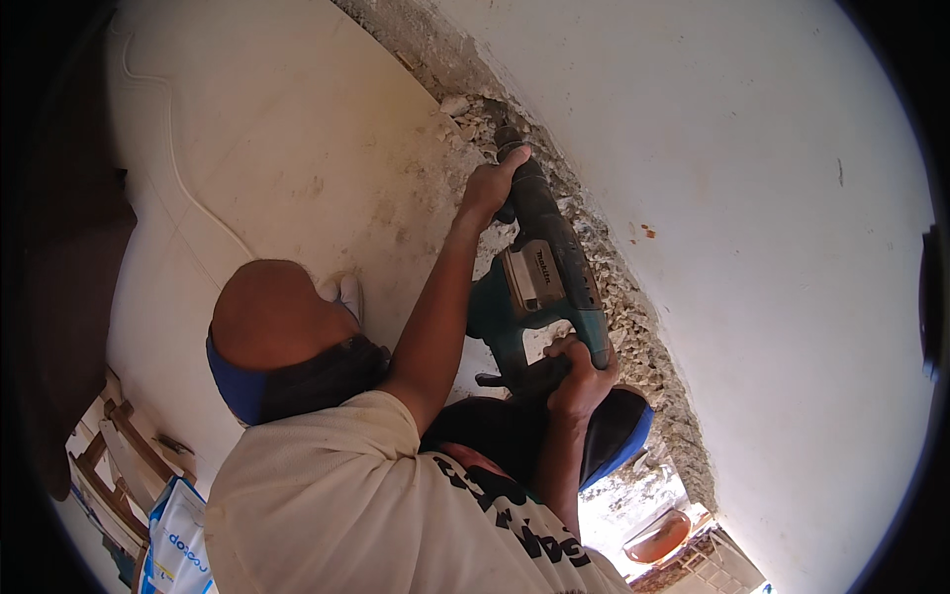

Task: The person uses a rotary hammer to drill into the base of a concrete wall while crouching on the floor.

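A teal and black rotary hammer (542, 262) slants up and away from me, its front end in the broken masonry where floor and white wall meet. My left hand (498, 188) is wrapped round the front part, near the black collar. The rear handle is gripped by my right hand (582, 376), partly covered by the tool's body. Crumbled rubble (465, 117) lies around the front end, and the bit itself is hard to make out. A rough chipped channel (638, 342) runs along the foot of the wall beside the tool.
The white wall (772, 247) rises close on my right. A pale cable (188, 183) crosses the dusty floor (257, 109) at left. A blue and white bag (176, 543) and wooden pieces (129, 445) stand at lower left; a brown basin (658, 537) shows at lower right.
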Tool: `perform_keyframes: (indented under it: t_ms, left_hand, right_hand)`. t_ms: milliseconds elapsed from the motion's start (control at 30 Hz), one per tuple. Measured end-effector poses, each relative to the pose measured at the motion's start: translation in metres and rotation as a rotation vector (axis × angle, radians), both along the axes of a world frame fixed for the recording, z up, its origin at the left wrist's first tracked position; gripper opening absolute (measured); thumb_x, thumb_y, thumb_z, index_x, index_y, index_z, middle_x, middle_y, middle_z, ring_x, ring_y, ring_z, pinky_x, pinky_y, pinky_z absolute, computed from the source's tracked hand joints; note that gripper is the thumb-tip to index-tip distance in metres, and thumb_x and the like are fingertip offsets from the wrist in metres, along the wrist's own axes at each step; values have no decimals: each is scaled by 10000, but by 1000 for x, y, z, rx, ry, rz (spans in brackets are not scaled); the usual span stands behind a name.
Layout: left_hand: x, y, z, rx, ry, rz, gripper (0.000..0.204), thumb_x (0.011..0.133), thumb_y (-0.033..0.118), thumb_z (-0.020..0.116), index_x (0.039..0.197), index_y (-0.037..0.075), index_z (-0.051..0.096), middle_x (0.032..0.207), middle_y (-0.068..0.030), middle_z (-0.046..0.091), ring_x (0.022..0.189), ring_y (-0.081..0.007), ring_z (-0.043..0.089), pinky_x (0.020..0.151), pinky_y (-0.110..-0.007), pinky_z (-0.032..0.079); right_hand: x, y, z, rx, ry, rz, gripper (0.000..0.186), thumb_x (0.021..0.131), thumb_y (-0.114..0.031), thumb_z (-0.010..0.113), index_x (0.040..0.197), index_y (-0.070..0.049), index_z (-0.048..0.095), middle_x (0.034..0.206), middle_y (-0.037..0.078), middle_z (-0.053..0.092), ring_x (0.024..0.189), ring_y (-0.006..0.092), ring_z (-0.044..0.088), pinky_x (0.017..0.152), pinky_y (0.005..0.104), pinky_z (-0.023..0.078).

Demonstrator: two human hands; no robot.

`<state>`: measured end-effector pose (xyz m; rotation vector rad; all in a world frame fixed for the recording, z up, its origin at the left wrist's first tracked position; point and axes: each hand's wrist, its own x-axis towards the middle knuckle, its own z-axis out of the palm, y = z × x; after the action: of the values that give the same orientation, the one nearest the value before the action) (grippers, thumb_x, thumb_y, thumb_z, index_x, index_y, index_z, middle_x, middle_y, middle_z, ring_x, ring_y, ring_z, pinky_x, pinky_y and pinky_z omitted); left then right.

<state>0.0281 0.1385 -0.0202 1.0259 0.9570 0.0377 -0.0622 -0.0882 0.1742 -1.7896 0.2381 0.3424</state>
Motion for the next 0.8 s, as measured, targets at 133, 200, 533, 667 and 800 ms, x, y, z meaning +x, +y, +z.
perform_keyframes:
  t_ms: [133,200,533,667,800]
  left_hand:
    - [3,3,7,-51,-14,-17,867,814,722,683,1003,-124,710,970,-195,717,858,-272,696,747,-399,532]
    - [0,5,2,-57,-23,-11,856,819,724,678,983,-116,711,954,-181,716,836,-266,693,739,-397,533]
    - [2,11,-3,-71,-48,25,834,822,701,690,990,-116,714,941,-166,713,816,-255,687,736,-384,536]
    - [5,-2,5,-88,-36,3,858,823,702,683,1037,-128,708,978,-176,719,823,-262,693,760,-376,537]
    - [4,13,-7,-159,-59,43,849,822,688,694,1078,-121,703,1006,-179,727,853,-260,700,793,-370,538]
  right_hand:
    - [-3,-1,8,13,2,-1,65,763,-22,614,789,26,648,697,75,676,647,148,616,666,273,474]
    - [-6,-1,7,-6,7,4,72,762,-26,613,792,29,649,693,76,676,636,148,614,653,273,475]
    - [0,9,2,-21,-6,9,96,753,-34,625,813,36,651,689,86,676,632,147,623,635,282,485]
    - [4,2,-1,-22,-20,10,92,753,-43,633,800,34,654,688,83,672,631,147,622,633,283,483]
    - [5,6,0,-70,-21,65,86,750,-50,647,784,28,657,687,67,668,626,142,616,632,278,479]
